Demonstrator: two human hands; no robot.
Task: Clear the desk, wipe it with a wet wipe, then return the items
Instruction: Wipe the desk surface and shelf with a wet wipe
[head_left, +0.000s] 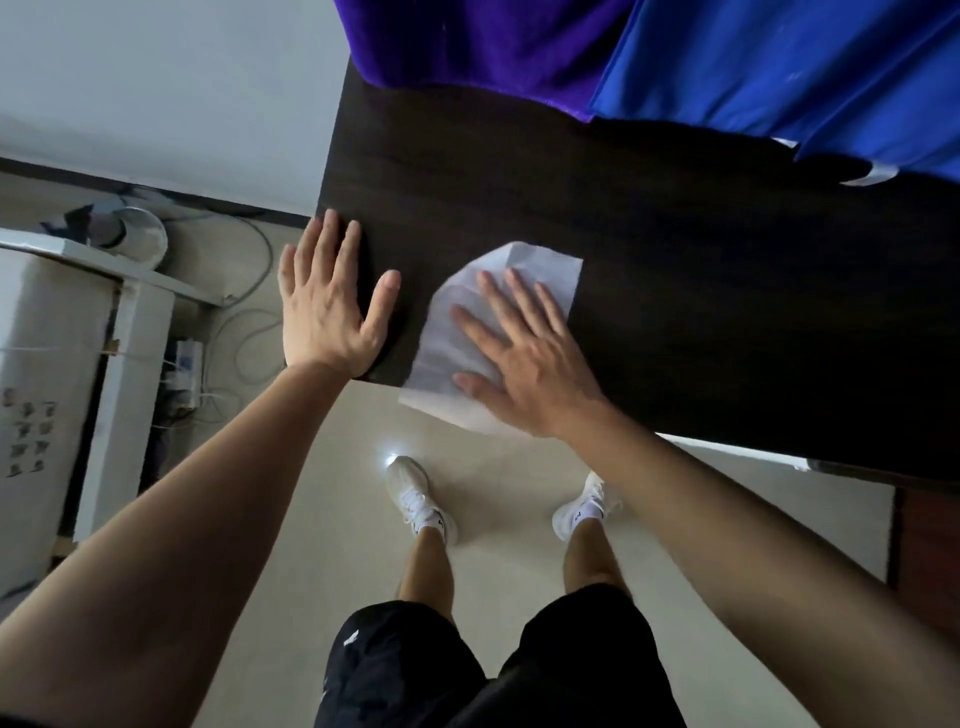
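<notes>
Head-height view, steeply down, desk (675, 270) close.

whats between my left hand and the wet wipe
Only bare dark desk top, seen in the head view; left hand and wet wipe lie apart.

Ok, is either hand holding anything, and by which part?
Nothing is gripped. The right hand presses flat on the middle of the wet wipe; the left hand rests flat on the desk.
</notes>
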